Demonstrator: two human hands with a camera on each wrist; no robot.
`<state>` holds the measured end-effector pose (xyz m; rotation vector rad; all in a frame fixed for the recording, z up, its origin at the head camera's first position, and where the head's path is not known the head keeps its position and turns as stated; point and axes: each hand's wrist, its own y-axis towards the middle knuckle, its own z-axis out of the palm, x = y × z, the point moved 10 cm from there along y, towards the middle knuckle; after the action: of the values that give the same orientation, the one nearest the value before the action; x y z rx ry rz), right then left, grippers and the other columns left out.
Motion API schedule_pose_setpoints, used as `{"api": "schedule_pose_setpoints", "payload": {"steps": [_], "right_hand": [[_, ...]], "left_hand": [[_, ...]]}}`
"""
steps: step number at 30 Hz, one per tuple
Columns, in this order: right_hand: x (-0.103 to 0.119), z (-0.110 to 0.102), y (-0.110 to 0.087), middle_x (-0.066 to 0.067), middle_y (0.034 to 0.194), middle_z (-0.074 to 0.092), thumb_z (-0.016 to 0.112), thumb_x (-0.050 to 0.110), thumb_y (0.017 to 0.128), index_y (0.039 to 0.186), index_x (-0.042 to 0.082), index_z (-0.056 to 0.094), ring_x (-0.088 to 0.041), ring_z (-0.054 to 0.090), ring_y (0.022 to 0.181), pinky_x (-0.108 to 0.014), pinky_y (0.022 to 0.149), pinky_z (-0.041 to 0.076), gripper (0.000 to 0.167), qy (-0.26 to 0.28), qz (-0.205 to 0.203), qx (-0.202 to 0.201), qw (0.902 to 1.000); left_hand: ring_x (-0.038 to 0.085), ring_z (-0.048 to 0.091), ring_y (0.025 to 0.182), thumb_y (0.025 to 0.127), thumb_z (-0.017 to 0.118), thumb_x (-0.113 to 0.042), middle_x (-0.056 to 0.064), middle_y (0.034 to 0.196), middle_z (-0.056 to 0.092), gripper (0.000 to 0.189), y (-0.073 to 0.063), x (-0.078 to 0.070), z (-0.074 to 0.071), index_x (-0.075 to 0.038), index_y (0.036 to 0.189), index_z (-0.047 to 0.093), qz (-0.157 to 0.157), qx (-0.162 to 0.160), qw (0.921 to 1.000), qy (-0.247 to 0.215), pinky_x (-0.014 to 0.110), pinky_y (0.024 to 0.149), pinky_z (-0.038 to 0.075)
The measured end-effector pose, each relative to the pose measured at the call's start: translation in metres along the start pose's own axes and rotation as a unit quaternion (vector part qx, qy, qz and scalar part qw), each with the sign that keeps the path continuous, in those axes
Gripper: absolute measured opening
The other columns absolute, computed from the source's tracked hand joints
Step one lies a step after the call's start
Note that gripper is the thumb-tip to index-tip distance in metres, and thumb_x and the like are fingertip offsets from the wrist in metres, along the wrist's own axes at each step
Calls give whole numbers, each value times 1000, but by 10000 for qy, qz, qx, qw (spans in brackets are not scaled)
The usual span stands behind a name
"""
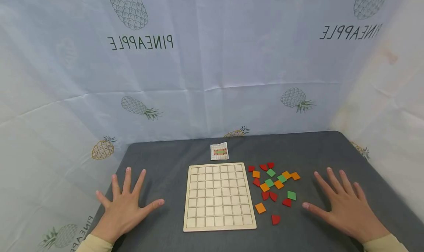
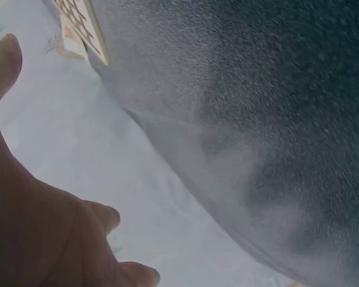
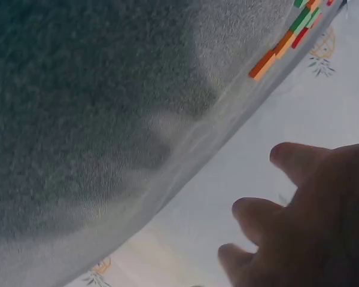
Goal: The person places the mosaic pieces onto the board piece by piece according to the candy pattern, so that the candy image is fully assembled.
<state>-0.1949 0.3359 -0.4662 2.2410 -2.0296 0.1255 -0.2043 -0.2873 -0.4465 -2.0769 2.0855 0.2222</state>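
Nothing is gripped by the wide-spread left hand (image 1: 124,207) or right hand (image 1: 347,209). Between them, coloured tiles (image 1: 269,182) are scattered right of the bare grid board (image 1: 218,200); placing seems not begun, and a leftward reach and pinch by the right hand seem called for.

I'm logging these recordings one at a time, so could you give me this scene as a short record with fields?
Left hand: fingers spread, holding nothing, left of the board
Right hand: fingers spread, holding nothing, right of the pieces
Board: pale, square grid, between the hands
Pieces: red pieces, orange squares and green squares, scattered right of the board
Card: printed grid with a coloured pattern, beyond the board's far edge
Surface: dark grey table
Backdrop: pale cloth with pineapple prints
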Motion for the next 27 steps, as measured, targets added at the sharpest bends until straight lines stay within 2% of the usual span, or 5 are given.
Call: {"api": "schedule_pose_setpoints", "payload": {"steps": [7,10,14,20,27], "right_hand": [[24,-9,-2,-24,180,18,77,68,91,171,23,35,-49,10,168,-79,115,27,101,362,-784,-487,9951],[40,-14,0,-23,174,34,83,62,88,162,20,52,-49,28,160,-75,110,33,90,537,-1209,-718,9886],[59,-17,3,-18,158,54,88,57,86,148,19,67,-44,46,144,-72,101,42,75,606,-1665,-893,9801],[70,-13,5,-3,132,65,90,52,86,136,22,75,-29,56,127,-64,96,54,60,483,-1793,-800,9794],[79,-7,9,12,116,61,94,46,83,126,28,79,-18,57,113,-49,87,58,49,361,-1952,-758,9772]], "left_hand": [[62,-8,163,94,65,-79,23,182,-7,116,9,-21,-1,-21,176,5,330,-152,9974,-620,95,113,3],[57,21,162,97,68,-71,26,180,13,111,15,-35,-2,-13,175,15,473,-314,9941,-923,84,118,27],[46,62,138,101,74,-55,24,166,47,91,23,-48,4,-7,168,37,332,-296,9852,-1657,63,104,58],[21,79,101,98,81,-40,9,128,77,59,38,-59,31,-10,147,66,-99,373,9490,-3129,40,85,65],[19,77,89,95,85,-21,8,107,78,55,48,-68,57,-3,144,67,-389,906,9107,-4012,37,82,67]]}}
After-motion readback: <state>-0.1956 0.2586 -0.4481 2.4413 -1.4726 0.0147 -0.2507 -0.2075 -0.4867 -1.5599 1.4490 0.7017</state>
